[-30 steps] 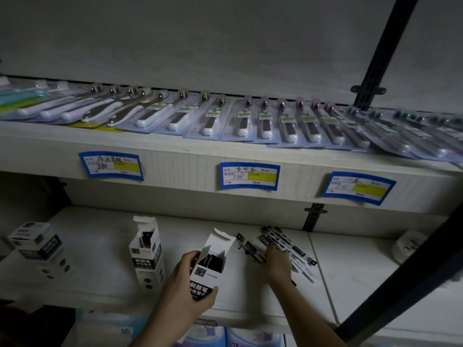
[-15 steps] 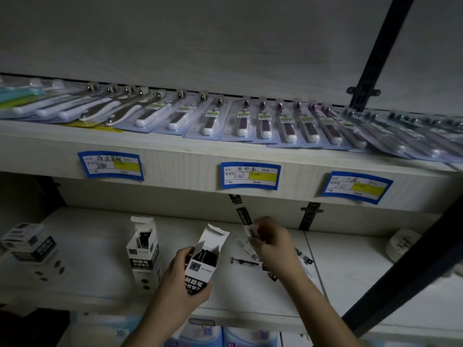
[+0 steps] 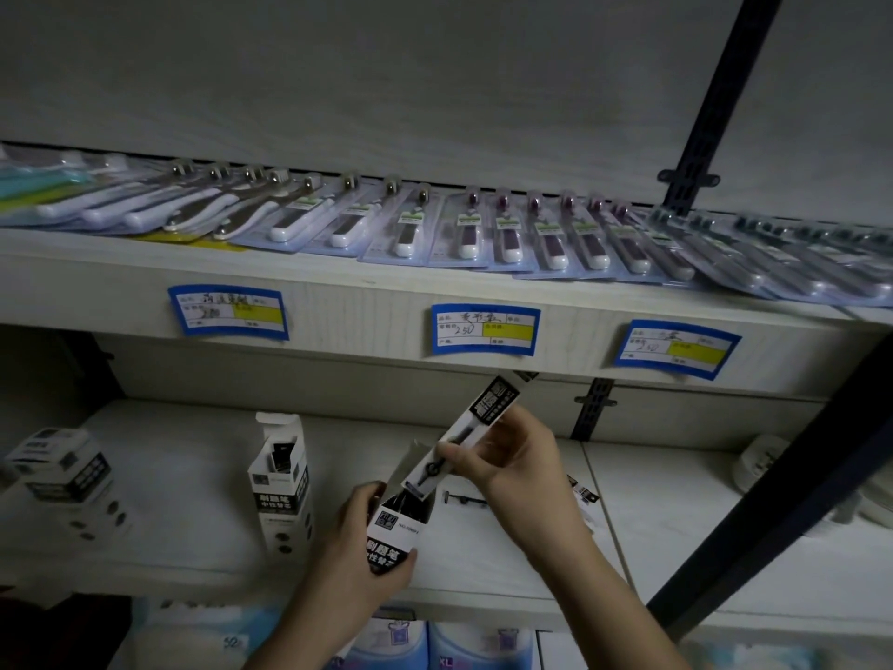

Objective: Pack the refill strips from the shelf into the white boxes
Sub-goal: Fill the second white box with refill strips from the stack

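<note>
Left hand (image 3: 360,556) wrapped round the lower body of an open white box (image 3: 394,534), thumb across its printed front, box lifted off the lower shelf (image 3: 193,505) and tipped with its mouth up and flap (image 3: 410,459) standing open; dark refills visible inside the mouth. Right hand (image 3: 512,456) just above and right of that box, fingers pinching a refill strip (image 3: 464,435) near its middle. Strip slanted, printed black end up toward the middle price label (image 3: 484,329), lower end touching or just entering the mouth of the held box; how far in, impossible to tell. Left of the held box, a second white box (image 3: 282,486) standing upright on the lower shelf, flap up, dark contents showing at the top. Farther left of the held box, near the frame edge, a closed box (image 3: 63,469) lying tilted on the same shelf. Right of the held box, mostly hidden behind the right wrist, a few more strips (image 3: 584,493) on the shelf, plus one loose dark refill (image 3: 466,499) lying flat just beside the box. Above the held box, on the upper shelf (image 3: 338,287), a row of blister-packed toothbrushes (image 3: 468,229) overlapping from left to right, with two further blue-and-yellow labels (image 3: 227,311) (image 3: 676,348) on the front edge. Dark diagonal bar (image 3: 773,515) crossing well right of the held box
</note>
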Available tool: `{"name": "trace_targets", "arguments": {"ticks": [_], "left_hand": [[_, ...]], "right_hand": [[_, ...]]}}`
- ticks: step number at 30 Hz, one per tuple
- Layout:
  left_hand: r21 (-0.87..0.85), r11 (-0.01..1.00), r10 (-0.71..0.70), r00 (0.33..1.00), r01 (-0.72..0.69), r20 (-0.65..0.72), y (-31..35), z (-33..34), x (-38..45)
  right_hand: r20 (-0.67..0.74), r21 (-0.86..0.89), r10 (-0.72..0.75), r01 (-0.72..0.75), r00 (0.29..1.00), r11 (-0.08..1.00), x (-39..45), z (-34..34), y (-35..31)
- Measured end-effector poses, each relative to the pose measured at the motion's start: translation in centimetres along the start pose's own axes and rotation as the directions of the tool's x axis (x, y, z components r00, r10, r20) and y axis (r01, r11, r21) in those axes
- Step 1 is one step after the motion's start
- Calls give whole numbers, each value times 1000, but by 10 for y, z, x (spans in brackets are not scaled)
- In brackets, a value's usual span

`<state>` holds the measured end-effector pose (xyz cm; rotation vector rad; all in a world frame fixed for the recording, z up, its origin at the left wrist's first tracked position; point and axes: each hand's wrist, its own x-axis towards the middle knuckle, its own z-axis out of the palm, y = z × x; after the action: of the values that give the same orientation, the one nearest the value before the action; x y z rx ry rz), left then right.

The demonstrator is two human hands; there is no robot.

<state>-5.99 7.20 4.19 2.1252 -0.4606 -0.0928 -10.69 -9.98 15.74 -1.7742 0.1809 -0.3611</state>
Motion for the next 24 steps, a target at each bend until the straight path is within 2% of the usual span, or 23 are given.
{"name": "trace_targets", "arguments": {"ticks": [5, 10, 14, 18, 21, 24], "left_hand": [[1, 1000, 16, 1000, -16, -6, 5, -5, -4], [-17, 999, 26, 998, -27, -60, 4, -8, -7], [-8, 999, 46, 998, -47, -44, 5, -9, -8], [-19, 999, 43, 998, -44, -47, 6, -6, -8], [-11, 1000, 21, 999, -21, -34, 3, -5, -8], [-8, 1000, 3, 999, -3, -41, -1, -5, -10]], "right_hand": [[9, -121, -34, 35, 999, 992, -6, 15, 4], [-68, -162, -118, 106, 991, 981, -9, 12, 4], [90, -206, -77, 94, 993, 974, -12, 17, 5], [145, -329, -110, 153, 983, 932, -15, 24, 10], [177, -422, -61, 131, 982, 897, -19, 27, 17], [260, -425, -48, 159, 964, 891, -23, 24, 17]]}}
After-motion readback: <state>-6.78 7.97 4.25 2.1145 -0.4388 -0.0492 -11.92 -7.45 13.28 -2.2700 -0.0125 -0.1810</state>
